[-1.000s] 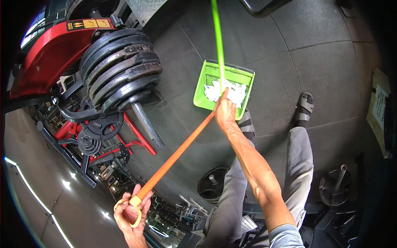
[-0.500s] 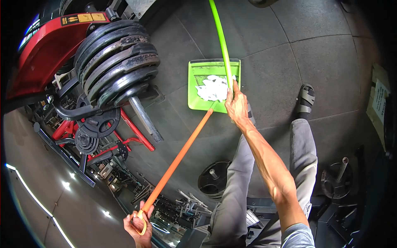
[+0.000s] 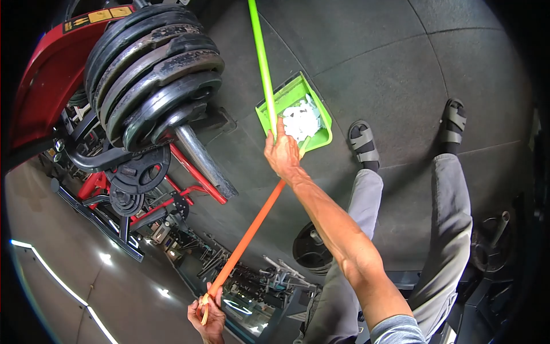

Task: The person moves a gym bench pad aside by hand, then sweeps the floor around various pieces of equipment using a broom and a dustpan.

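A green dustpan [image 3: 323,126] lies turned at an angle on the dark floor, with crumpled white paper or tissue [image 3: 302,119] inside. From it an orange handle [image 3: 252,229] slants down to the lower left, ending in a yellowish loop. My left hand [image 3: 209,315] is closed around that loop end. Over the pan's left side, my right hand [image 3: 279,150] grips a bright green pole [image 3: 262,60], one finger stretched along it. The pole's far end runs out of the top of the view, so what it carries is hidden. My right forearm crosses above the orange handle.
A red weight machine [image 3: 48,86] loaded with several dark weight plates [image 3: 154,74] stands close on the left, its metal bar [image 3: 206,160] jutting toward the handle. More plates [image 3: 312,249] are beside my legs. My sandalled feet [image 3: 364,143] stand right of the dustpan.
My right hand and the green pole have moved left across the dustpan, to its left side. The dustpan has turned. My left hand keeps its hold, and both feet now show.
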`<control>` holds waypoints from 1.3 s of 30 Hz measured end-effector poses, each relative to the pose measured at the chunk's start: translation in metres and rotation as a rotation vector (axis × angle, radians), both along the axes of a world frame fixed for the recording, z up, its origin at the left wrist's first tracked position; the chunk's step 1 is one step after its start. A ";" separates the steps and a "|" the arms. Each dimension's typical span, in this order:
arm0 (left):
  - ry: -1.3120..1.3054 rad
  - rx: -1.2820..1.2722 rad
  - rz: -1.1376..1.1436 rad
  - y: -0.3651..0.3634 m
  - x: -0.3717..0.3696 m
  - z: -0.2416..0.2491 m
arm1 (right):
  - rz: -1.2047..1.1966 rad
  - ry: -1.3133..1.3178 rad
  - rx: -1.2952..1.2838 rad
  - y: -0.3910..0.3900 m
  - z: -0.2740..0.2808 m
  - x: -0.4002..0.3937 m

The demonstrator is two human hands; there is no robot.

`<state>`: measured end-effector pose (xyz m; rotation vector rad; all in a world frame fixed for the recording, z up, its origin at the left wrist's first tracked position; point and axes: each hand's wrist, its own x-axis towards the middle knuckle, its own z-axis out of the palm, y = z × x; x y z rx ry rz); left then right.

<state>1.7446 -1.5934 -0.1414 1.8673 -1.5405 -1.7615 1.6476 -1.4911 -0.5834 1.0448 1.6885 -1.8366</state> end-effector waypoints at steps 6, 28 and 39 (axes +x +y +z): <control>-0.020 -0.120 -0.084 0.005 -0.028 -0.004 | -0.011 0.000 -0.046 -0.017 0.006 -0.002; -0.010 -0.082 -0.069 0.025 -0.017 -0.010 | 0.463 0.228 0.118 0.156 -0.038 0.011; -0.019 -0.060 -0.098 0.043 -0.023 -0.006 | 0.520 0.182 0.036 0.305 -0.010 0.092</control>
